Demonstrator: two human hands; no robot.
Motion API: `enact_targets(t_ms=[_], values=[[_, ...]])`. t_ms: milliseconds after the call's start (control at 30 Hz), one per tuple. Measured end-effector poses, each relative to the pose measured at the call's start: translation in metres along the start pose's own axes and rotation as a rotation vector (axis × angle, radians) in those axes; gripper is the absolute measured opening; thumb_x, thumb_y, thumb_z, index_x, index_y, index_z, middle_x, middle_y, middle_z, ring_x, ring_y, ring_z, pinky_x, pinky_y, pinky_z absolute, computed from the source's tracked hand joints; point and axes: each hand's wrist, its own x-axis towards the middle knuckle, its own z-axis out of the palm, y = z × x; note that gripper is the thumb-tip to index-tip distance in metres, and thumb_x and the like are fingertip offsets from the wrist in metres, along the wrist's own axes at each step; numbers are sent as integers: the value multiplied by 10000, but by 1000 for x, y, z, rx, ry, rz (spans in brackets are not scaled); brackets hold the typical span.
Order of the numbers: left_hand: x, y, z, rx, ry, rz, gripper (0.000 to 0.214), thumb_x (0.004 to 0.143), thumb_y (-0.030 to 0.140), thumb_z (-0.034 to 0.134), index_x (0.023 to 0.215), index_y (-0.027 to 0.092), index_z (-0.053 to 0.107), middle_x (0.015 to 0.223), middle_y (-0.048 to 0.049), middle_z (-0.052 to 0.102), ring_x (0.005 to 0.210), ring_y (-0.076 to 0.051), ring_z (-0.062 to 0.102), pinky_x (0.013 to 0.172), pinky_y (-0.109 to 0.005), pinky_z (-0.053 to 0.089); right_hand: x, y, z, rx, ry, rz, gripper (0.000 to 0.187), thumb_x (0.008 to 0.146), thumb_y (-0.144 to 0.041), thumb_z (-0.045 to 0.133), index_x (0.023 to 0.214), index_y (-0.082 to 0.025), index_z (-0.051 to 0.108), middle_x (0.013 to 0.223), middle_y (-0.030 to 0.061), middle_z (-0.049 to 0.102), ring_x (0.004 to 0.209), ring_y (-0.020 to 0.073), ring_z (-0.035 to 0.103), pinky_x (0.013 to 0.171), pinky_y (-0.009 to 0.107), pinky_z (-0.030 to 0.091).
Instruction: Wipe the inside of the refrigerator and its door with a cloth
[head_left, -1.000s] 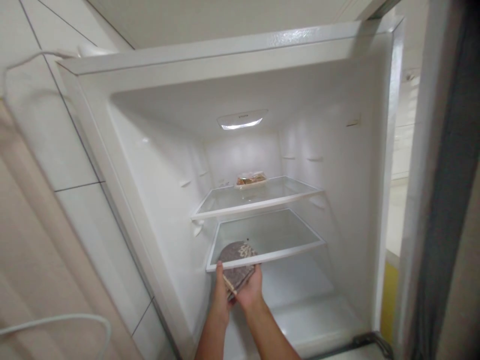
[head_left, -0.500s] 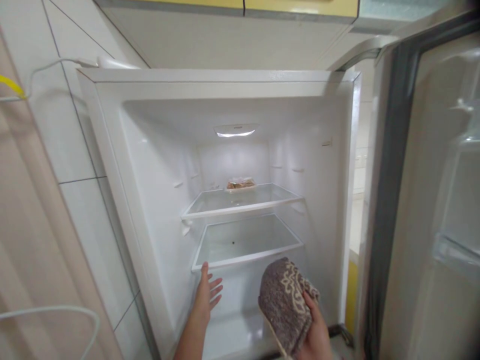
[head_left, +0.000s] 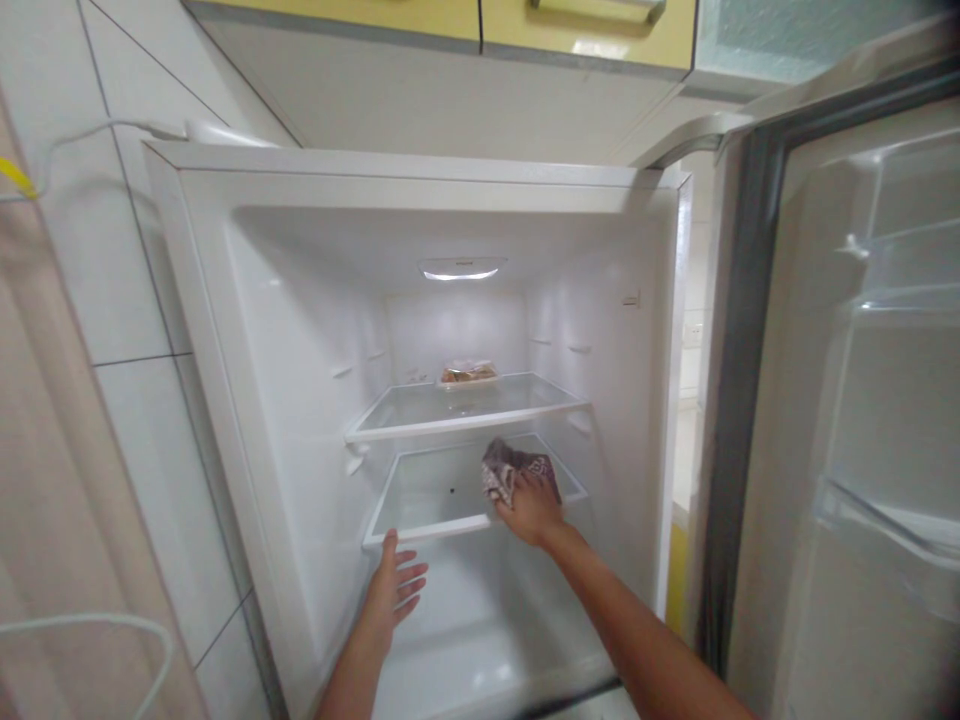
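My right hand (head_left: 534, 510) grips a bunched brown cloth (head_left: 498, 474) with a pale pattern, over the right part of the lower glass shelf (head_left: 420, 487) inside the open fridge. The cloth appears to rest on the glass. A small dark speck (head_left: 452, 491) lies on that shelf to the left of the cloth. At the shelf's front left corner is my left hand (head_left: 397, 583), open, its fingers spread below the white front edge. Its thumb tip is at that edge; whether it touches I cannot tell.
Above is the upper glass shelf (head_left: 465, 405), with a wrapped food pack (head_left: 469, 373) at its back. The fridge door (head_left: 817, 400), with clear racks, stands open on the right. A tiled wall (head_left: 135, 270) and a beige curtain (head_left: 52, 450) are on the left.
My right hand has carried the cloth from in front of the fridge up and inward onto the lower shelf. My left hand stays by the shelf's left corner. The view has shifted slightly.
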Motion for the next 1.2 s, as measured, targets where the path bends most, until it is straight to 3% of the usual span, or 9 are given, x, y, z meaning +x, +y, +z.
enact_targets(t_ms=[200, 367, 467, 600, 700, 767, 867, 967, 1200], values=[[-4, 3, 0, -15, 33, -1, 644, 833, 753, 433, 975, 173, 673, 1013, -131, 757, 832, -220, 693, 742, -336, 503, -3, 18, 34, -187, -178, -56, 402, 941, -411, 610, 1272, -185, 576, 1310, 93, 593, 1126, 237, 614, 947, 473, 540], [-4, -9, 7, 41, 39, 90, 523, 818, 663, 531, 759, 161, 667, 821, -110, 741, 705, -191, 666, 688, -308, 490, 2, 29, 23, -281, -284, -118, 405, 898, -458, 639, 1227, -222, 634, 1275, 100, 655, 1250, 288, 555, 1138, 568, 342], [-16, -15, 23, 200, 2, 375, 495, 706, 682, 624, 672, 189, 637, 699, -86, 703, 644, -214, 634, 652, -329, 489, -1, 40, 6, -409, -345, -212, 410, 864, -445, 651, 1214, -232, 667, 1305, 115, 663, 1296, 316, 528, 1159, 533, 308], [-48, 5, 58, 421, -52, 828, 313, 773, 553, 618, 744, 245, 663, 773, -60, 705, 772, -258, 651, 787, -377, 525, -24, 71, -23, -641, -150, -224, 433, 922, -389, 539, 1303, -197, 617, 1406, 141, 594, 1311, 313, 523, 1126, 512, 366], [-65, 34, 89, 646, -48, 1091, 206, 828, 392, 587, 945, 264, 698, 1036, -87, 715, 1030, -290, 637, 990, -421, 475, -48, 99, -40, -725, 5, -231, 441, 936, -321, 494, 1351, -192, 571, 1415, 141, 585, 1347, 310, 495, 1162, 555, 321], [-65, 50, 110, 875, -118, 1204, 350, 816, 360, 612, 1147, 260, 667, 1279, -103, 650, 1250, -303, 547, 1139, -462, 359, -59, 111, -46, -762, 54, -248, 484, 895, -210, 495, 1376, -183, 542, 1437, 140, 566, 1387, 311, 458, 1172, 567, 311], [-53, 58, 138, 1238, -259, 1227, 756, 712, 463, 744, 1402, 259, 511, 1559, -123, 429, 1477, -353, 301, 1237, -553, 130, -67, 118, -46, -783, 60, -262, 612, 809, -84, 485, 1419, -141, 493, 1491, 150, 507, 1443, 308, 387, 1176, 532, 340], [-36, 52, 159, 1464, -332, 1122, 1088, 557, 502, 855, 1507, 264, 380, 1641, -147, 282, 1510, -433, 185, 1214, -635, 82, -68, 118, -41, -768, 75, -246, 684, 769, -27, 460, 1445, -128, 465, 1510, 150, 479, 1477, 294, 337, 1190, 497, 354], [-25, 46, 170, 1476, -196, 967, 740, 812, 495, 626, 1487, 267, 425, 1608, -154, 355, 1466, -434, 298, 1175, -634, 191, -75, 125, -41, -692, 76, -266, 781, 782, 10, 406, 1534, -192, 334, 1591, 90, 383, 1532, 243, 213, 1220, 498, 341]])
